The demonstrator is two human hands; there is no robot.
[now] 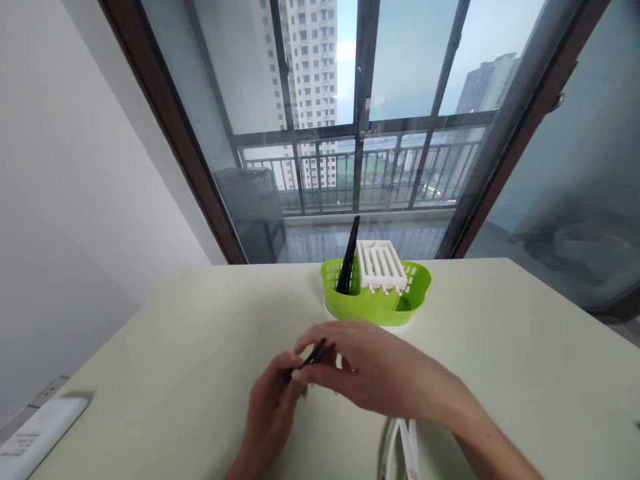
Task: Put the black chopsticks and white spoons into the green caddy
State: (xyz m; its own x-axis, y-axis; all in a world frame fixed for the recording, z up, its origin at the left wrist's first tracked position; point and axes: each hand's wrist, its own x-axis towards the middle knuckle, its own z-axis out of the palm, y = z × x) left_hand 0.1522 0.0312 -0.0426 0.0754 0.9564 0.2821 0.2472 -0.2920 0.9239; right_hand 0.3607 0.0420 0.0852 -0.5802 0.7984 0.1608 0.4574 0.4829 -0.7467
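Note:
My left hand (pixel 273 400) and my right hand (pixel 370 367) meet above the near middle of the pale table (pixel 150 373). Both pinch a pair of black chopsticks (pixel 316 352), whose short visible ends poke out between the fingers. Behind the hands stands a green cutlery holder (pixel 375 300) with a white slotted insert (pixel 381 265). More black chopsticks (pixel 349 257) lean upright in its left compartment.
A white remote control (pixel 37 437) lies at the table's left edge. A white object (pixel 403 447), partly hidden by my right forearm, lies near the front edge. A glass balcony door with a dark frame (pixel 170 127) rises behind the table.

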